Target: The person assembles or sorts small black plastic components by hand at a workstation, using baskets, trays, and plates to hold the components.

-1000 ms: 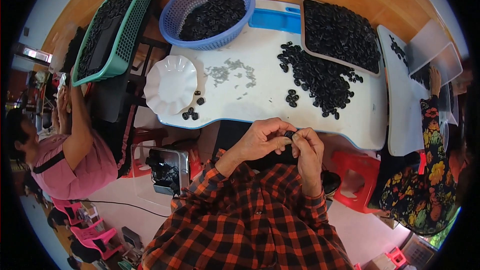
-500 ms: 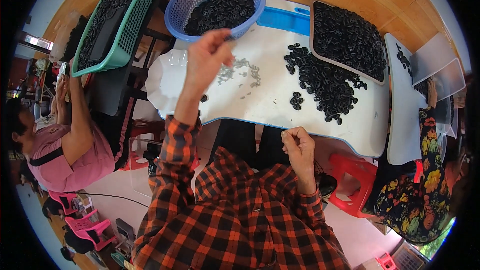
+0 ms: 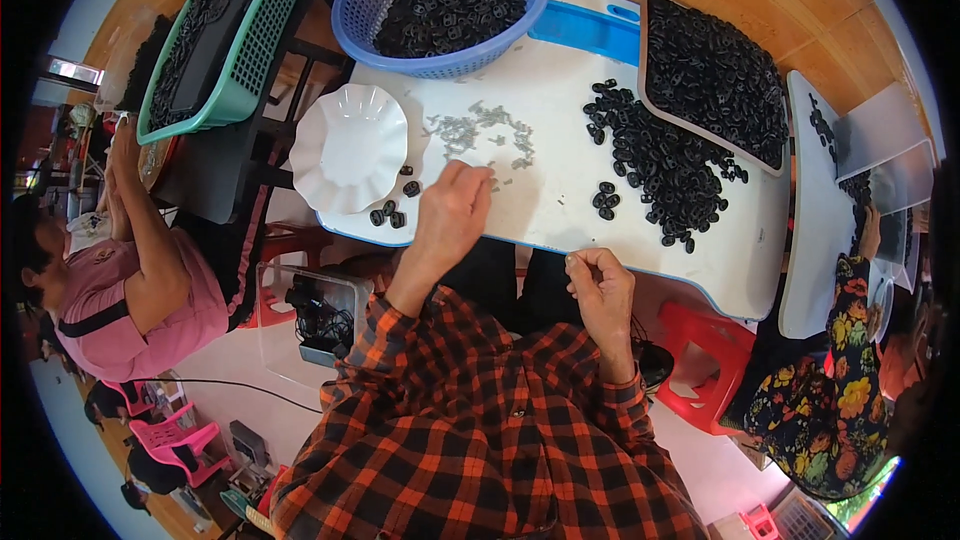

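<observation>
My left hand is closed over the near part of the white table, fingertips pinched beside scattered small translucent pieces. What the pinch holds, if anything, is too small to make out. At the table's front edge my right hand is closed too, thumb against the curled forefinger; its contents are hidden. Left of my left hand, several small black oval parts lie near a white scalloped plate. A loose pile of black oval parts with holes spreads across the right, with a small separate cluster beside it.
A blue-purple basket of black parts stands at the back, beside a blue tray. A rimmed tray of black parts overlaps the pile. A green basket stands left. Co-workers sit at both sides; a red stool is right.
My left hand has come from near the blue-purple basket's rim down toward me, uncovering the plate and the small black parts. My right hand has stayed nearly in place, closed.
</observation>
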`<state>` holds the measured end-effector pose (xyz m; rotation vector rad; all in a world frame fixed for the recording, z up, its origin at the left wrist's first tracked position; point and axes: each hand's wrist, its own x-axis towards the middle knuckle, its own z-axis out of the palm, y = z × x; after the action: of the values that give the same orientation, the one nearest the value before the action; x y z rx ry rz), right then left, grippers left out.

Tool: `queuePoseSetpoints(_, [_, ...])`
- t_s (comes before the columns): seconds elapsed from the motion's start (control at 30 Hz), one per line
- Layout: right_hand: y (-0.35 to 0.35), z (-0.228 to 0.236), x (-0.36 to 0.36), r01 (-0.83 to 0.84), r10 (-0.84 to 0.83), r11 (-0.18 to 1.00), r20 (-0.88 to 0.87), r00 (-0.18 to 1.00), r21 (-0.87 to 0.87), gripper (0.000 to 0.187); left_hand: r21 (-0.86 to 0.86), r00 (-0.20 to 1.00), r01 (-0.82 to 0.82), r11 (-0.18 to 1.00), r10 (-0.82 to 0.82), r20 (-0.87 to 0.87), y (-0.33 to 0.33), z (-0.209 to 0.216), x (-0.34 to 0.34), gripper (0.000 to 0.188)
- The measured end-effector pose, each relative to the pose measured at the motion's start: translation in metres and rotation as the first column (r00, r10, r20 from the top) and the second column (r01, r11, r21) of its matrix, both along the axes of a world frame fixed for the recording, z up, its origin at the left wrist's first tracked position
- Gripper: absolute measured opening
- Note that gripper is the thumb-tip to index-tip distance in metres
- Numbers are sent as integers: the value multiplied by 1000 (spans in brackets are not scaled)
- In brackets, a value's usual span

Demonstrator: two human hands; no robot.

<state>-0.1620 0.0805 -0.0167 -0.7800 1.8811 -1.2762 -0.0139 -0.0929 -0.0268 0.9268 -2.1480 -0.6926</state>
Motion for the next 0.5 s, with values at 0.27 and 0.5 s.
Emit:
queuePoseSetpoints(0.27, [-2,-1,-1,-45,43,999,-93,995,-10,11,-108,982,25,994,-4,187,7,2,-15,10])
queuePoseSetpoints(0.5, [-6,-5,-2,-66,60,997,-160,985,-33,11,-180,921,81,980,-5,390,7,3,-26,10])
